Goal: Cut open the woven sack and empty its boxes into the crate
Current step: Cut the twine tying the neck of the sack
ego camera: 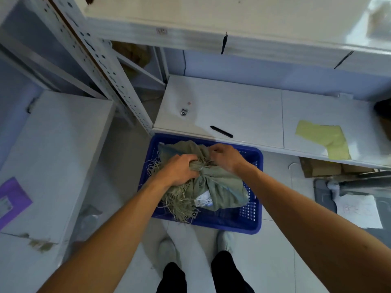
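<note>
Both your hands are clamped on the woven sack [213, 187] at mid-frame: left hand [179, 169] fisting the frayed neck, right hand [225, 156] pinching the knot. It sits in the blue crate [251, 214].

I stand on a pale tiled floor [273, 261] under cool, bluish light. Ahead of me runs a low white shelf [232, 111] with a seam down its surface; on it lie a yellow scrap of paper [323, 138], a black pen-like stick [221, 131] near the front edge and a small crumpled bit of foil [184, 112]. Above it hangs an upper white shelf board [211, 37]. A perforated metal upright [105, 66] slants down at my left, beside a white cabinet top [53, 155] carrying a purple packet [12, 199]. Behind the shelf the wall [275, 72] looks pale blue. At my right, cardboard boxes [321, 168] sit under the shelf, with white paper sheets [359, 210] on the floor.
</note>
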Demonstrator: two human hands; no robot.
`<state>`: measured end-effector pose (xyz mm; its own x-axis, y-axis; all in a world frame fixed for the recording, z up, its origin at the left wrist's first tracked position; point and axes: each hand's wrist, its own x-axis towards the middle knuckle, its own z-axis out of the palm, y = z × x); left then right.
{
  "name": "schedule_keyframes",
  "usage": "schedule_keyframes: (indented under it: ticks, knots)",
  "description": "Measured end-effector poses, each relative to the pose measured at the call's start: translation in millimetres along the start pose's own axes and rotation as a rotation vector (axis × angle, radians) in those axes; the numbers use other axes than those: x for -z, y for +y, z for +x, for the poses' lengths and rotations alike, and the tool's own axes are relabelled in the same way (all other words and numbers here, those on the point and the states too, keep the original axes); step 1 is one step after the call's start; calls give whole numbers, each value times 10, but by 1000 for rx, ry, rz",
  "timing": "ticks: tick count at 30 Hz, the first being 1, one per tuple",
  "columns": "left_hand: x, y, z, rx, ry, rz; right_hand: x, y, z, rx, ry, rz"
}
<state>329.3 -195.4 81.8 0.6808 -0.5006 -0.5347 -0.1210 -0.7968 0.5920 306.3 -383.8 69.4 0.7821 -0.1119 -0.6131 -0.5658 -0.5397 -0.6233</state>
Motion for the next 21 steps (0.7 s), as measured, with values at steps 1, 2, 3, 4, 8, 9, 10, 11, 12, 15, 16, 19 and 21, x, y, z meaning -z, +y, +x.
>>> schedule_keyframes:
  ticks: [1,2,3,4,8,9,10,11,12,15,16,19,21]
  knots:
    - [-44,-59,77,3,-5,-21,3,85,120,-11,22,-80]
    - [-87,-120,154,16,-10,-51,6,168,246,-21,31,-163]
    - [-128,-171,228,31,-15,-83,6,254,380,-31,32,-244]
    - [-168,-217,309,43,-16,-105,7,335,520,-40,35,-317]
    - [-335,-409,683,2,3,-151,-16,673,1131,-55,107,-501]
    - [-377,-455,779,-20,3,-130,-23,747,1272,-56,123,-531]
    - [-418,-504,877,-42,5,-100,-35,821,1411,-53,140,-560]
    - [-463,-566,974,-62,12,-76,-50,899,1547,-51,155,-583]
    - [-508,-628,1071,-74,19,-67,-61,970,1674,-43,179,-601]
    - [-635,-795,1336,-85,32,-86,-102,1185,2013,-9,270,-627]
    - [-674,-846,1412,-96,36,-97,-118,1254,2116,4,297,-639]
    - [-781,-979,1612,-140,39,-93,-160,1433,2392,45,366,-679]
    - [-839,-1065,1716,-137,39,-106,-184,1519,2545,66,355,-712]
